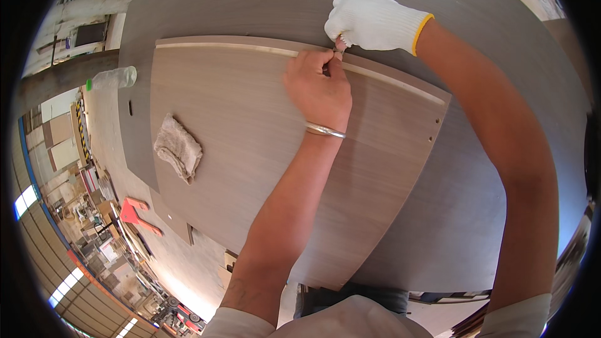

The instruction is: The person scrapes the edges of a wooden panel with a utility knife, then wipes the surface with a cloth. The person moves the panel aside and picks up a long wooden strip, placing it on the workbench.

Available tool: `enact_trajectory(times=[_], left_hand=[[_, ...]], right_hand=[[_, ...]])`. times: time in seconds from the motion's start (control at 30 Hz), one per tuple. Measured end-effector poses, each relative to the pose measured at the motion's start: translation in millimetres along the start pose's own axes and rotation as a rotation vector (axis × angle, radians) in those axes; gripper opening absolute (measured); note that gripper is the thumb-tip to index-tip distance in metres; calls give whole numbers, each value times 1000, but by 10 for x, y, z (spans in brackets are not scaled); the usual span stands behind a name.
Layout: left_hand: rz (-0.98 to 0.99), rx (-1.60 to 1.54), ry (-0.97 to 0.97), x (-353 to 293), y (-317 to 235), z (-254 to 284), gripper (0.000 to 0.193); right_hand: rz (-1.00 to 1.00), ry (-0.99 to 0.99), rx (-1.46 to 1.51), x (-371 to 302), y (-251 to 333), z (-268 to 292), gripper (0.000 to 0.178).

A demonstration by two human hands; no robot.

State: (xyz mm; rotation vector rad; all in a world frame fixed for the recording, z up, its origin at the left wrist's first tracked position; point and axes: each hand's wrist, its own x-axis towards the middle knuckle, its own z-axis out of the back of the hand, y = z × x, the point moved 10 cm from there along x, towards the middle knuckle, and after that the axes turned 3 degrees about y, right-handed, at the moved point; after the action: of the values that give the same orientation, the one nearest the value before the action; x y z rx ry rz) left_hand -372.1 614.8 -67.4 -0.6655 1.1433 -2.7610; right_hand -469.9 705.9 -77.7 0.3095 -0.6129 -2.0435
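Observation:
A flat wood-grain panel [238, 106] lies before me, with a narrow pale strip [231, 46] running along its far edge. My bare left hand [320, 84], a metal bangle at the wrist, rests at that edge with thumb and fingers pinched together. Just beyond it is my right hand [375, 22], in a white knitted glove with a yellow cuff and a bare fingertip poking out. Its fingers are curled closed, and the tips of both hands meet at the strip. Anything between them is too small or hidden to make out.
Beneath the panel spreads a larger dark grey board [432, 213]. A crumpled beige cloth [178, 148] lies on the panel's left side. Two small holes show near its right corner. A clear bottle [113, 79] with a green cap and a red pallet jack [139, 215] are farther left.

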Motion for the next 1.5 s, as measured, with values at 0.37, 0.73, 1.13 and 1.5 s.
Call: enact_trajectory(times=[0.37, 0.73, 1.13, 1.5], left_hand=[[-30, 21, 34, -173, -243, -150, 8], [-87, 30, 25, -313, -435, -245, 10], [-84, 17, 21, -455, -551, -307, 7], [58, 61, -33, -116, 40, 64, 10]], right_hand=[[-51, -5, 15, -344, -70, 18, 10], [-105, 35, -9, -608, -97, 14, 6], [-34, 41, -72, -791, -61, 13, 7], [-158, 16, 105, -19, -8, -88, 8]])
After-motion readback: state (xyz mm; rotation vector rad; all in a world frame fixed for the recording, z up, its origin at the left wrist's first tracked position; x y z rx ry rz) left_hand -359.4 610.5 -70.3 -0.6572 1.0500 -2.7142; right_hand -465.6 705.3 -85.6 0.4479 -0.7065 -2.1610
